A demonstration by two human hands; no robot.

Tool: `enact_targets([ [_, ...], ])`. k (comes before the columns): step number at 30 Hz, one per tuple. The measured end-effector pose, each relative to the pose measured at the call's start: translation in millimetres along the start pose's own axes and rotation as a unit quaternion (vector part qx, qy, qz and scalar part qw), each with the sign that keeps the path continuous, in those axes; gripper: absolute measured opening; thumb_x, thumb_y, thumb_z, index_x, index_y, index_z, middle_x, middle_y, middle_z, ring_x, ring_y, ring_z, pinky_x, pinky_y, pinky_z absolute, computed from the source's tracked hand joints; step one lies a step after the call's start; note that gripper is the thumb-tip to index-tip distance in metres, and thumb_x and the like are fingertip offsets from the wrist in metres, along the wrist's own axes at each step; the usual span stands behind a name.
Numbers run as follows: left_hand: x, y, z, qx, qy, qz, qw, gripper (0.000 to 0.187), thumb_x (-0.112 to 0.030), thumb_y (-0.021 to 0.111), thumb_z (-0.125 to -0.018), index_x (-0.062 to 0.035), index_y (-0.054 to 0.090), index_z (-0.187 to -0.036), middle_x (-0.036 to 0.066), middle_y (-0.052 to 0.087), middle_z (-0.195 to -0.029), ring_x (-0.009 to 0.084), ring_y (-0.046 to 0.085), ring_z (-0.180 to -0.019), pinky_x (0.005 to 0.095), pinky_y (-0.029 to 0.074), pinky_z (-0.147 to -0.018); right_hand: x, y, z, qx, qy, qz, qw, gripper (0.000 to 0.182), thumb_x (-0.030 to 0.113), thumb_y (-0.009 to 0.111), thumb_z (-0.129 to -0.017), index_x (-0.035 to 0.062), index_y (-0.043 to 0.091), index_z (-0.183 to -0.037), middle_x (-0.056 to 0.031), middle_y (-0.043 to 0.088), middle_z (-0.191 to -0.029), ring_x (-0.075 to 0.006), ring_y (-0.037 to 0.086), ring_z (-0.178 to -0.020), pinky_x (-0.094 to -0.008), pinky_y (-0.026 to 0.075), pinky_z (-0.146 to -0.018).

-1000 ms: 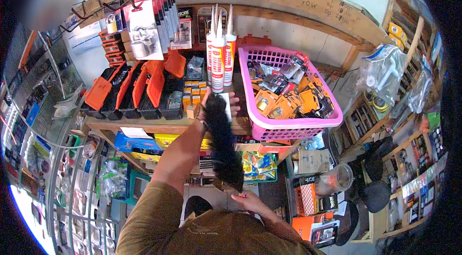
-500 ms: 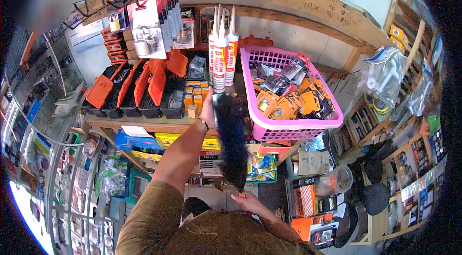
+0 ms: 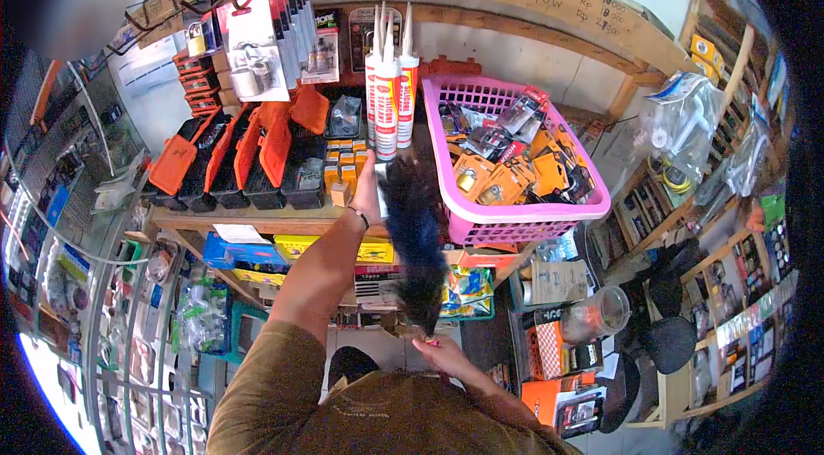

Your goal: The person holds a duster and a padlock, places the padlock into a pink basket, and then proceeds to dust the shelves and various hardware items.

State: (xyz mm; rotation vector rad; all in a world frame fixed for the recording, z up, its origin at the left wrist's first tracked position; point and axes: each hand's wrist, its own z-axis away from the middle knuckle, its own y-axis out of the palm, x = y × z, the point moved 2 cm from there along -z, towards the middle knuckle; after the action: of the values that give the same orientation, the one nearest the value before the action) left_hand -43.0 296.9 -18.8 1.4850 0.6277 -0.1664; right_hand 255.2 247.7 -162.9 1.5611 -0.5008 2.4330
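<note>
A dark feather duster (image 3: pixel 415 236) is in my right hand (image 3: pixel 439 354), its handle gripped near my body and its blue-black feathers reaching up toward the shelf. My left hand (image 3: pixel 366 189) is at the shelf edge, curled beside a pale, flat-looking thing (image 3: pixel 382 178) that the feathers partly cover; its far fingers are hidden. Just beyond that hand several silicone sealant tubes (image 3: pixel 387 107) stand upright. Small orange-and-white boxes (image 3: pixel 345 161) lie to its left. The duster's tip is close to the tubes' bases.
A pink basket (image 3: pixel 524 213) of packaged padlocks stands right of the duster. Black bins with orange lids (image 3: pixel 273 146) line the shelf's left. Blister packs (image 3: pixel 257 51) hang from hooks above. A clear plastic jar (image 3: pixel 608 311) sits at lower right.
The view has shifted slightly, moving the shelf a little up and left. The duster's feathers have swung slightly in shape; both hands remain in nearly the same places.
</note>
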Motion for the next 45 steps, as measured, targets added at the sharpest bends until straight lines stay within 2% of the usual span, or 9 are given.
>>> enact_targets([
  [5,-2.4,-17.9,-3.6,0.177,-0.045,0.023,0.983,0.082,-0.069,0.026,-0.076,-0.0026,0.039,-0.122,0.020,0.049,-0.115,0.0380,0.048,-0.104,0.0486,0.036,-0.090,14.7,-1.4,5.0,-0.001,0.045,-0.032,0.998,0.041,0.038,0.055,-0.082,0.0129,0.040,-0.053,0.0051,0.038,-0.046,-0.0056,0.033,-0.037,-0.0236,0.023,-0.035],
  [9,-2.4,-18.6,-6.9,0.014,0.021,-0.041,0.999,0.083,-0.070,0.026,-0.076,-0.0027,0.039,-0.123,0.019,0.046,-0.119,0.0369,0.046,-0.107,0.0474,0.035,-0.093,4.7,5.1,-2.4,0.037,-0.032,0.020,0.999,0.041,0.038,0.055,-0.082,0.0131,0.040,-0.054,0.0048,0.039,-0.047,-0.0057,0.034,-0.037,-0.0226,0.025,-0.034],
  [11,-4.0,-23.8,-8.8,0.213,-0.069,0.011,0.975,0.083,-0.070,0.025,-0.076,-0.0028,0.040,-0.122,0.018,0.047,-0.119,0.0353,0.047,-0.106,0.0471,0.035,-0.092,12.5,4.8,3.2,0.023,0.002,0.003,1.000,0.040,0.038,0.055,-0.082,0.0131,0.040,-0.054,0.0048,0.039,-0.046,-0.0058,0.034,-0.036,-0.0224,0.026,-0.034],
  [15,-0.3,4.2,5.2,0.008,0.001,-0.003,1.000,0.080,-0.070,0.028,-0.075,-0.0038,0.046,-0.116,0.018,0.052,-0.111,0.0350,0.048,-0.104,0.0466,0.036,-0.091,19.0,4.1,4.0,-0.029,0.051,-0.052,0.997,0.040,0.038,0.056,-0.081,0.0130,0.041,-0.055,0.0047,0.039,-0.047,-0.0060,0.034,-0.036,-0.0222,0.026,-0.034],
  [19,-3.6,-10.9,-2.6,0.203,-0.055,-0.006,0.978,0.081,-0.069,0.030,-0.075,-0.0011,0.044,-0.117,0.017,0.051,-0.114,0.0318,0.050,-0.103,0.0473,0.038,-0.090,33.2,6.8,13.0,0.033,0.003,0.082,0.996,0.039,0.038,0.056,-0.081,0.0124,0.042,-0.056,0.0043,0.040,-0.047,-0.0062,0.034,-0.036,-0.0232,0.025,-0.034],
  [25,-3.3,-20.8,-7.8,-0.004,-0.015,-0.006,1.000,0.083,-0.071,0.028,-0.074,-0.0042,0.043,-0.120,0.020,0.048,-0.116,0.0371,0.049,-0.103,0.0496,0.036,-0.090,17.4,5.6,5.3,-0.025,-0.011,-0.031,0.999,0.039,0.039,0.056,-0.081,0.0112,0.044,-0.057,0.0037,0.039,-0.046,-0.0067,0.035,-0.036,-0.0249,0.023,-0.034],
  [27,-4.4,-23.8,-10.4,0.214,-0.069,-0.002,0.974,0.084,-0.072,0.028,-0.073,-0.0045,0.042,-0.121,0.019,0.047,-0.118,0.0372,0.049,-0.103,0.0498,0.036,-0.090,27.7,6.1,11.8,0.065,0.025,0.014,0.997,0.040,0.039,0.056,-0.081,0.0111,0.044,-0.055,0.0033,0.039,-0.046,-0.0067,0.035,-0.037,-0.0247,0.024,-0.034],
  [41,-2.2,-10.4,1.4,0.006,0.009,-0.034,0.999,0.081,-0.067,0.032,-0.076,0.0004,0.041,-0.120,0.017,0.049,-0.117,0.0336,0.047,-0.107,0.0455,0.035,-0.093,19.5,6.4,7.8,-0.033,0.018,0.017,0.999,0.047,0.045,0.055,-0.080,0.0100,0.043,-0.051,0.0017,0.041,-0.043,-0.0087,0.038,-0.034,-0.0246,0.028,-0.034],
  [45,-3.0,-13.4,4.1,0.210,-0.074,0.049,0.974,0.080,-0.067,0.035,-0.075,-0.0005,0.041,-0.120,0.017,0.049,-0.117,0.0355,0.048,-0.105,0.0463,0.035,-0.092,39.6,5.1,18.1,-0.044,0.006,-0.007,0.999,0.047,0.046,0.055,-0.079,0.0103,0.045,-0.051,0.0015,0.041,-0.042,-0.0087,0.039,-0.033,-0.0244,0.030,-0.033],
])
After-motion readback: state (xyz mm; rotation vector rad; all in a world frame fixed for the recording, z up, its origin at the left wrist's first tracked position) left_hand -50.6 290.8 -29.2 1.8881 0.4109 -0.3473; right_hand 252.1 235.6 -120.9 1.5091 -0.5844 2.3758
